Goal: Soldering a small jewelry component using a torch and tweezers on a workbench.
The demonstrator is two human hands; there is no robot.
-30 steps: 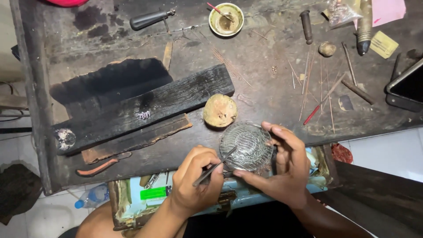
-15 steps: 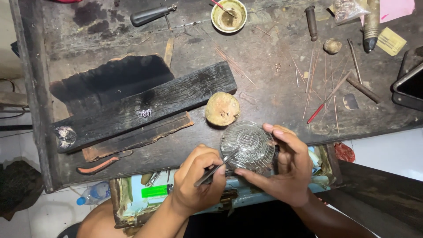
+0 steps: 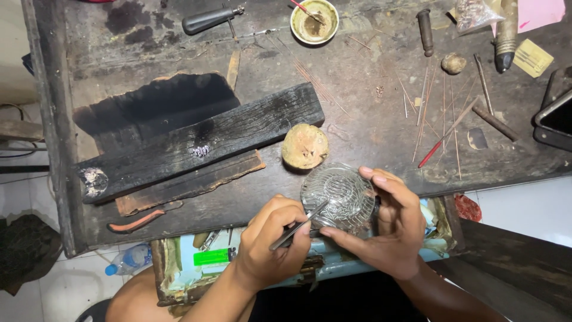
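Lower middle of frame: right hand [image 3: 396,229] cradles a round silvery wire filigree piece [image 3: 338,197], fingers curled around its right edge and thumb under the near rim, gripping it tilted over the front edge of the workbench [image 3: 369,119]. Left hand [image 3: 271,238] pinches metal tweezers [image 3: 298,226] closed between thumb and fingers, tips touching the piece's lower left rim. To do this step well, I'd judge: keep the right hand braced against the bench edge so the piece can't rock, work the tweezer tips lightly and low-angle so the fine wires don't bend, move only one wire at a time. Just above the piece sits a round tan wooden stump [image 3: 305,146], close but apart. Charred black wooden block [image 3: 196,146] lies diagonal across left centre. Thin copper wires [image 3: 444,113] scattered right of centre, red-handled tool among them. Small bowl [image 3: 314,21] with residue at top centre, dark-handled tool [image 3: 208,19] at upper left, phone [image 3: 554,116] at the right edge. Versus half a second ago: hands, tweezers and piece in nearly the same pose, tweezer tips at the same rim spot; the whole bench sits slightly lower in frame, so the head camera moved a touch, not the items.
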